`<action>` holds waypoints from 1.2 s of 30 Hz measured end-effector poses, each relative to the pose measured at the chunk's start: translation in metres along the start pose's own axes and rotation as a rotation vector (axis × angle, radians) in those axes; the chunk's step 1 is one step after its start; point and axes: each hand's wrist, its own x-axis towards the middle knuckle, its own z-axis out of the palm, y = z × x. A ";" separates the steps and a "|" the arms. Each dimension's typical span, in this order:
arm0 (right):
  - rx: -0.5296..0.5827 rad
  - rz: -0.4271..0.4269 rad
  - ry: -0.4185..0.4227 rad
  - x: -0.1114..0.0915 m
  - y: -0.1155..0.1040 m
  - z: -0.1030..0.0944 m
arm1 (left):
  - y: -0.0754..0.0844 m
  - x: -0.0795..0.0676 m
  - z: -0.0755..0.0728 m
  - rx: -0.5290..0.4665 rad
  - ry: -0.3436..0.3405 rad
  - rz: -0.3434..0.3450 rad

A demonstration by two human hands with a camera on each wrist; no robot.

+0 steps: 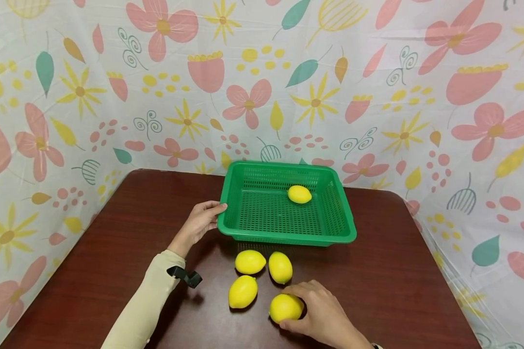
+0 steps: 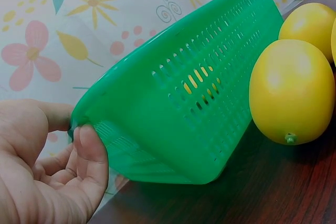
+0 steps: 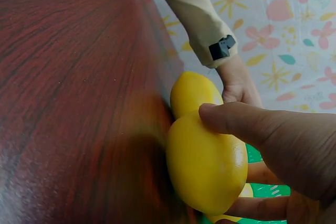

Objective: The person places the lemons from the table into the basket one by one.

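Green basket [image 1: 284, 236] was gripped at its left rim by the left hand [image 1: 199, 223], one lemon [image 1: 299, 194] held inside — another lemon [image 1: 285, 309], before the basket, pinched by the right hand [image 1: 322, 311], three lemons [image 1: 250, 262] grouped nearby on the table [image 1: 384, 276].

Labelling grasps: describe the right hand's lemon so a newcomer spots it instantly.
On the brown table, find the green basket. On its near side, take the lemon closest to the viewer: of four there, the only one the right hand grips.
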 end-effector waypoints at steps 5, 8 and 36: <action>0.025 0.034 0.029 -0.002 -0.001 0.000 | 0.000 0.002 0.000 0.000 -0.005 -0.005; 0.030 0.052 0.044 -0.003 -0.002 -0.003 | -0.001 0.003 0.000 0.001 -0.008 -0.002; -0.019 -0.193 0.025 0.051 0.008 -0.129 | 0.001 -0.001 -0.002 0.028 -0.025 -0.002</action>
